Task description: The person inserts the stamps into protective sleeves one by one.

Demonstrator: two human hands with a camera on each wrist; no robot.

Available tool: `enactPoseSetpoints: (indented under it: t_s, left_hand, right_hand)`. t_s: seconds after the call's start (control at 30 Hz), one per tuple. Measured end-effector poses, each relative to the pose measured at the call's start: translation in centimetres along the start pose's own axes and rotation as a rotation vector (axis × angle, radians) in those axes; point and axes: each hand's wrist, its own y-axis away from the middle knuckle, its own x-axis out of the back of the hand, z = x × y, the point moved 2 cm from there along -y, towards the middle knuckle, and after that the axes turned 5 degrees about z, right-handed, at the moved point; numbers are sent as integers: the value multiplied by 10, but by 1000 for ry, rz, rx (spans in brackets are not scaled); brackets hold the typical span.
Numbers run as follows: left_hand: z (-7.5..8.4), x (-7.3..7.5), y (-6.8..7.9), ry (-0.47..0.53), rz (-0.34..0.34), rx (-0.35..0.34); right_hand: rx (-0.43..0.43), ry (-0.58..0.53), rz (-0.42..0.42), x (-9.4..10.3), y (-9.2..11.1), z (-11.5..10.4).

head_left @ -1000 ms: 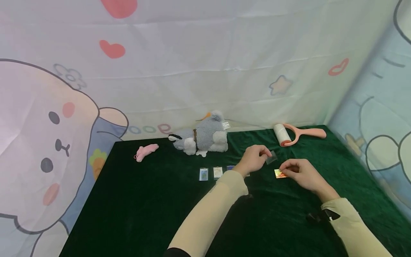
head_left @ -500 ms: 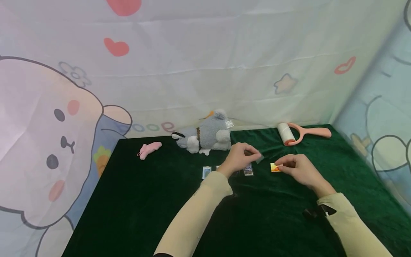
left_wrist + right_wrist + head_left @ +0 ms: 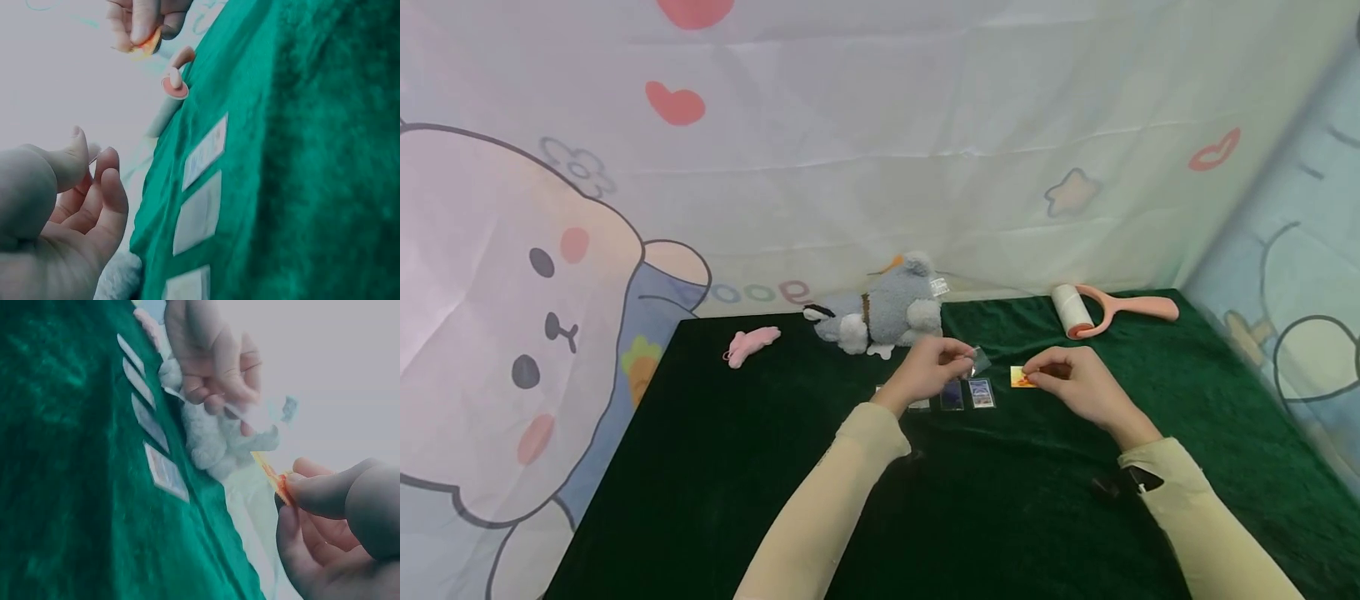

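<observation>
My left hand (image 3: 925, 367) pinches a small clear plastic sleeve (image 3: 980, 362) between thumb and fingertips, above the row on the cloth. Facing it from the right, my right hand (image 3: 1078, 379) pinches a yellow-orange stamp (image 3: 1021, 377); its toothed edge shows in the right wrist view on the stamp (image 3: 270, 477). A narrow gap separates stamp and sleeve. Below the hands lie several sleeved stamps in a row, among them a purple-blue stamp (image 3: 982, 393) at the right end and a dark blue stamp (image 3: 952, 395). My left wrist hides part of the row's left end.
A dark green cloth (image 3: 700, 483) covers the table. Along its back lie a grey plush toy (image 3: 887, 312), a small pink plush (image 3: 752, 343) to the left, and a lint roller (image 3: 1071, 310) with a pink handle to the right. A printed curtain (image 3: 820, 167) hangs behind.
Both hands have moved left, the left hand farther, carrying the clear sleeve and the stamp. The row's right end is now uncovered, while the left forearm covers more of its left end.
</observation>
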Motion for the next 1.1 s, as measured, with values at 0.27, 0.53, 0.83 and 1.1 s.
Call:
enactPoseSetpoints:
  t_s: [0.27, 0.53, 0.83, 1.1]
  left_hand:
    - [-12, 10, 8, -10, -16, 42]
    - [-12, 16, 14, -14, -1, 28]
    - [-18, 19, 17, 13, 30, 27]
    - [-17, 20, 22, 30, 32, 63]
  right_hand:
    - [42, -76, -7, -10, -12, -17]
    - [90, -120, 20, -19, -17, -27]
    - [72, -139, 43, -26, -19, -34]
    - [104, -64, 98, -31, -17, -41]
